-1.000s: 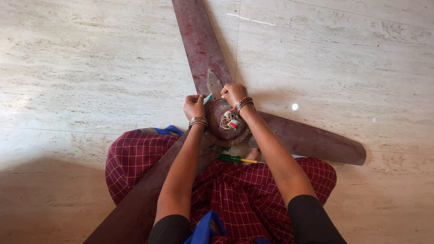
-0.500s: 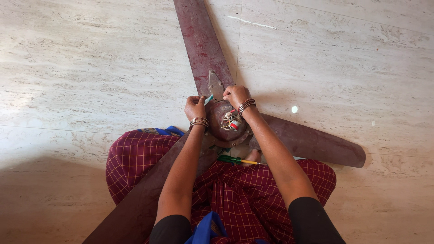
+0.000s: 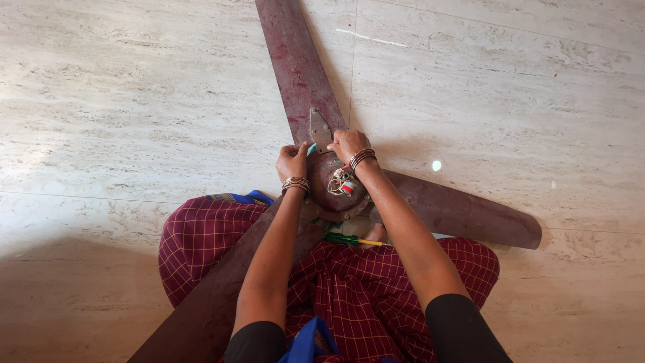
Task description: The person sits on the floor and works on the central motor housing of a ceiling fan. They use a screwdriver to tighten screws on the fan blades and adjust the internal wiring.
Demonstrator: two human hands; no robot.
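Note:
A dusty maroon ceiling fan lies on the marble floor, its round motor hub (image 3: pixel 339 195) showing coiled wires and small red and white parts on top. My left hand (image 3: pixel 292 163) is closed around a small teal-handled tool at the hub's left edge. Fingers of my right hand (image 3: pixel 348 142) press on the metal bracket (image 3: pixel 320 131) that joins the far blade (image 3: pixel 295 64) to the hub. Both wrists wear bangles.
Another blade (image 3: pixel 463 212) runs to the right, and a third (image 3: pixel 208 302) passes under my left arm toward the lower left. A green and yellow screwdriver (image 3: pixel 351 240) lies on my red checked skirt (image 3: pixel 363 289). Pale marble floor (image 3: pixel 134 101) surrounds everything.
Both hands stay at the hub and bracket with only slight shifts. The view has barely moved.

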